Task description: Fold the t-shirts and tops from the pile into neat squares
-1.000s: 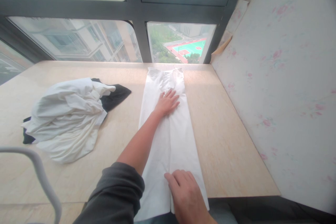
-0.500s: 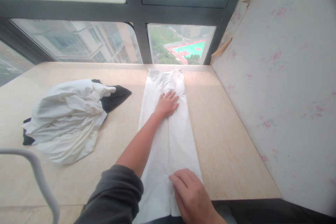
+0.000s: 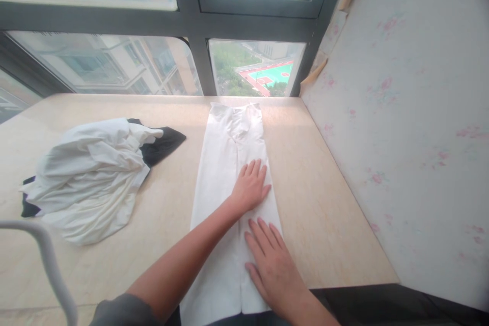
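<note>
A pair of white trousers [image 3: 217, 178] lies lengthwise on the pale ledge, waistband toward the window and legs toward me. Small wrinkles gather below the waist. My left hand [image 3: 250, 186] rests flat on the right leg about midway down, its fingers spread. Nearer to me, my right hand [image 3: 273, 262] lies palm down on the same leg, fingers stretched out. Neither hand grips the fabric. The lower ends of the legs reach the ledge's front edge by my body.
At left, a crumpled white garment [image 3: 91, 173] lies over a black cloth [image 3: 164, 142]. A curved white tube [image 3: 48, 260] stands at the lower left. Dark-framed windows [image 3: 187, 25] close off the back, and a floral-papered wall [image 3: 412, 127] rises on the right.
My left hand has slid from near the waistband down the trousers toward me. My right hand has unfolded from curled fingers and now lies flat on the leg.
</note>
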Action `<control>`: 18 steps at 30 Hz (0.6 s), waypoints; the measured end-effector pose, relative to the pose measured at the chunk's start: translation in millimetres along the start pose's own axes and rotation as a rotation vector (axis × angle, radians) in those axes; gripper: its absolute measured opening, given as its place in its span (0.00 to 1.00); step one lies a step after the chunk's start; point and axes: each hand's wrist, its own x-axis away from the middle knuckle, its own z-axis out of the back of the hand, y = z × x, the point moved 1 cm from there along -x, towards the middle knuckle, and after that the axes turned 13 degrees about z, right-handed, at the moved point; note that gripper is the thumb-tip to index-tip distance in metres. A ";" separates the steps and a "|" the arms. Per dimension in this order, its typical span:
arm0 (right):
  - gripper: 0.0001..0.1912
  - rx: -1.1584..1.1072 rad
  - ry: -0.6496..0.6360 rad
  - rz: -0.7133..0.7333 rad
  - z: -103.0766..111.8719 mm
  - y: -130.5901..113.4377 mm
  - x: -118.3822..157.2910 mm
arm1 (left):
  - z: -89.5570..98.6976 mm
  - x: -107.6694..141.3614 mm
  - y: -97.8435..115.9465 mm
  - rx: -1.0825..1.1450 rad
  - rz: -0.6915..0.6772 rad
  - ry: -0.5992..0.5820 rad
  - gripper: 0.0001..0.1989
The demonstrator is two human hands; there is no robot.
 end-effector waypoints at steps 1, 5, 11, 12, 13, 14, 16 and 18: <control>0.29 0.000 -0.001 0.016 1.3 -3.4 3.0 | -2.3 5.2 -1.1 0.002 0.023 0.001 0.31; 0.28 0.051 0.047 0.155 0.5 -17.5 22.1 | -2.7 13.5 -11.2 0.003 0.136 -0.005 0.32; 0.24 0.184 0.280 0.316 -7.6 -18.1 54.7 | 20.5 79.3 -11.8 -0.025 0.108 -0.035 0.30; 0.22 0.184 0.288 0.325 -7.0 -16.1 58.9 | 25.5 99.7 -11.5 -0.035 0.076 -0.032 0.30; 0.20 0.179 0.289 0.330 -5.6 -13.7 62.6 | 30.6 121.4 -11.7 -0.049 0.044 -0.022 0.31; 0.18 0.171 0.290 0.334 -3.8 -11.0 66.0 | 35.5 143.5 -12.7 -0.065 0.018 -0.002 0.32; 0.16 0.153 0.293 0.335 0.5 -4.8 71.5 | 44.1 186.2 -17.0 -0.112 0.002 0.055 0.35; 0.18 0.129 0.275 0.328 4.1 2.0 75.2 | 49.3 223.8 -23.8 -0.153 0.006 0.124 0.39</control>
